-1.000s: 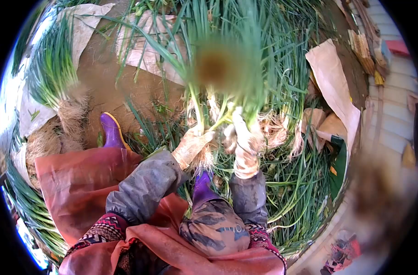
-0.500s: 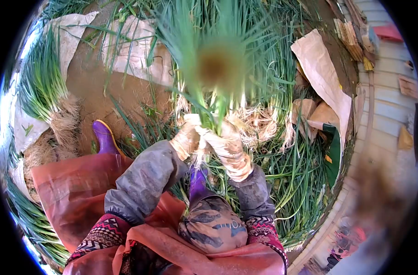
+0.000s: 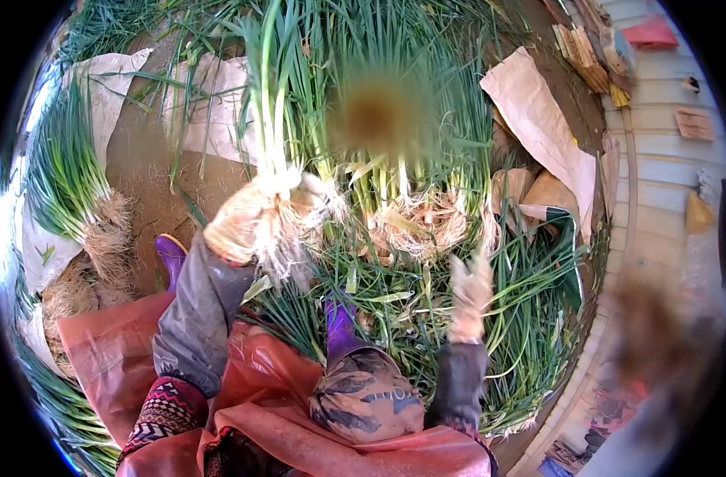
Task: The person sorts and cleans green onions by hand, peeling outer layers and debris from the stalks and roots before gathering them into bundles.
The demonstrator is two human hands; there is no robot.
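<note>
My left hand (image 3: pixel 240 221), in a soiled pale glove, is closed around the lower white stems of a few green onions (image 3: pixel 271 135). Their pale stringy roots (image 3: pixel 282 238) hang down beside the glove, and their leaves point away from me. To the right, my gloved right hand (image 3: pixel 469 298) is over a heap of loose green leaves (image 3: pixel 514 310). It is blurred by motion, but its fingers look stretched out with nothing in them. Between and beyond my hands lies a large pile of green onions (image 3: pixel 423 219), roots toward me.
A rooted bundle of green onions (image 3: pixel 69 183) lies at the left. Light sheets (image 3: pixel 212 111) cover part of the brown ground, and a torn sack piece (image 3: pixel 542 119) stands at the right. My purple boot (image 3: pixel 341 322) is in the leaves. A brown smudge blurs the upper middle.
My hands were together at the stems in the middle. My left hand has moved left with green onions in it; my right hand has come away to the right and toward me.
</note>
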